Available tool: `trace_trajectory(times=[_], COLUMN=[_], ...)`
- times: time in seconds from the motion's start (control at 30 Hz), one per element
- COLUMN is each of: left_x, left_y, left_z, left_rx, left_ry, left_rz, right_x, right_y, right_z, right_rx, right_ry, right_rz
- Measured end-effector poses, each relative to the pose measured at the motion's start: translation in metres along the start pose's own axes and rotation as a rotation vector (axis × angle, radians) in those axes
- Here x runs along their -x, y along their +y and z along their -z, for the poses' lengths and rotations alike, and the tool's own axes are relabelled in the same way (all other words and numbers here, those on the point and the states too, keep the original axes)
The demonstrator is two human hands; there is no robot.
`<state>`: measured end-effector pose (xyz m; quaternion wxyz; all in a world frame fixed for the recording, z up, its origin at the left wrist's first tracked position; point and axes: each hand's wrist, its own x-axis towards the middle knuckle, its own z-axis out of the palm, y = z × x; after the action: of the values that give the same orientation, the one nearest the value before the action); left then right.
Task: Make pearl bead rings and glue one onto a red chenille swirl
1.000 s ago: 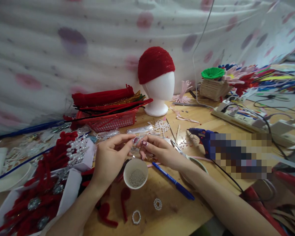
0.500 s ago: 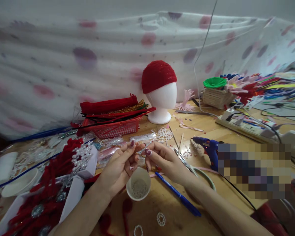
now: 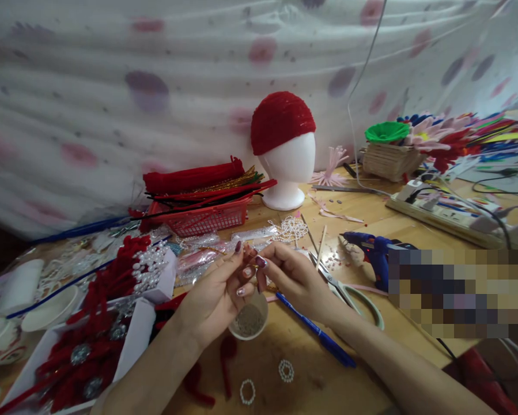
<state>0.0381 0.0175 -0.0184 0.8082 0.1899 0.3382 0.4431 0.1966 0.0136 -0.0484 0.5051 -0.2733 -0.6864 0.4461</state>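
Both hands meet above a paper cup [image 3: 259, 323], their fingertips nearly touching. My left hand [image 3: 213, 300] is closed, thumb against fingers, and my right hand [image 3: 295, 282] pinches from the other side. Between the fingertips shows a thin gold strand [image 3: 255, 267]; the fingers cover most of it. The cup stands on the table with small greyish bits at its bottom, its rim partly behind my left fingers. A blue pen [image 3: 314, 329] lies beneath my right forearm's inner side, and scissors [image 3: 349, 297] with pale green handles lie just beyond my right wrist.
White bead rings [image 3: 286, 370] and red fuzzy pieces [image 3: 197, 386] lie in front. Boxes of red flowers [image 3: 129, 340] and pearls [image 3: 155, 265] stand left. Behind are a red basket [image 3: 207, 222] and a foam head [image 3: 288, 167]. A blue glue gun [image 3: 377, 253] and power strip [image 3: 440, 216] are right.
The camera view has tilted a little, shifting the scene. My hands have drawn closer together, and the pale strip seen between the fingertips earlier is now hidden; a gold strand shows there.
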Motion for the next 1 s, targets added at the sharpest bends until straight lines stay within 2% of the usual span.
trace_trajectory(times=[0.17, 0.27, 0.53, 1.0], left_x=[-0.0006, -0.0006, 0.0006, -0.001], left_y=[-0.0035, -0.0045, -0.0032, -0.0028], left_z=[0.0022, 0.0008, -0.0032, 0.0025], left_rx=[-0.067, -0.1, -0.135, -0.264], left_ry=[-0.052, -0.034, -0.018, -0.034], left_rz=[-0.113, -0.17, -0.17, -0.221], right_x=[0.0003, 0.0003, -0.0003, 0.0003], right_y=[0.0008, -0.0001, -0.0019, -0.0015], right_z=[-0.0005, -0.0007, -0.0003, 0.0], right_rx=[-0.022, -0.023, 0.005, -0.035], right_ry=[0.01, 0.014, 0.013, 0.007], right_rz=[0.003, -0.015, -0.025, -0.093])
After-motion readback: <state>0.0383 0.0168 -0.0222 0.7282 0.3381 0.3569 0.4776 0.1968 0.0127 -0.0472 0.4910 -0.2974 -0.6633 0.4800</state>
